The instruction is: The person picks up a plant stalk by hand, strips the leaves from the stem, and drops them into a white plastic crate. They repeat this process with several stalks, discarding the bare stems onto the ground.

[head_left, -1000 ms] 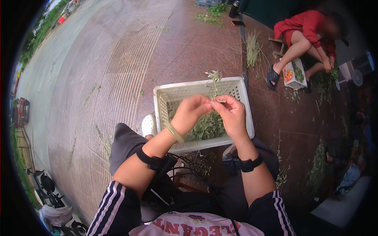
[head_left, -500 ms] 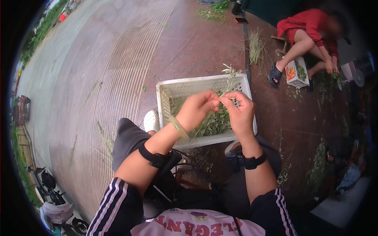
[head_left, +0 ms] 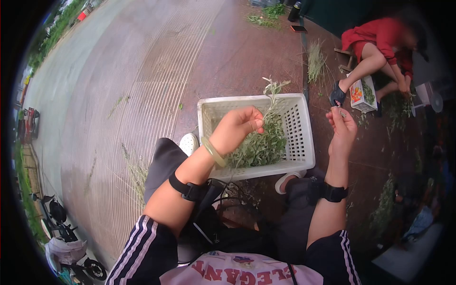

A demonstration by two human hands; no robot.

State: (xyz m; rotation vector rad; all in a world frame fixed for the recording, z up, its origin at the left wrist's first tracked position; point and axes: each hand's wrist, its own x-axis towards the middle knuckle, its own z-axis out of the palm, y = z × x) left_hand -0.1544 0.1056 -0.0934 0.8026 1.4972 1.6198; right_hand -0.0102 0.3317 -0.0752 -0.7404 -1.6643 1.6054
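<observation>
My left hand (head_left: 237,128) is closed on a leafy herb sprig (head_left: 271,97), whose pale green tip points up and away over the crate. Below it stands a white plastic crate (head_left: 254,172) with slotted walls, holding a heap of loose green leaves (head_left: 263,147). Out to the right of the crate, my right hand (head_left: 342,127) is raised above the brown floor with thumb and fingertips pinched together. A tiny bit shows at those fingertips, too small to name.
At the upper right a person in red (head_left: 375,42) bends over a smaller white basket (head_left: 364,97) with greens. Bundles of stems (head_left: 315,61) lie on the floor. A phone (head_left: 298,29) and a dark bottle (head_left: 294,12) are at the back. A scooter (head_left: 71,237) stands lower left.
My right hand has left the sprig and swung right, past the crate's edge. My left hand still holds the sprig over the crate. The view has shifted slightly.
</observation>
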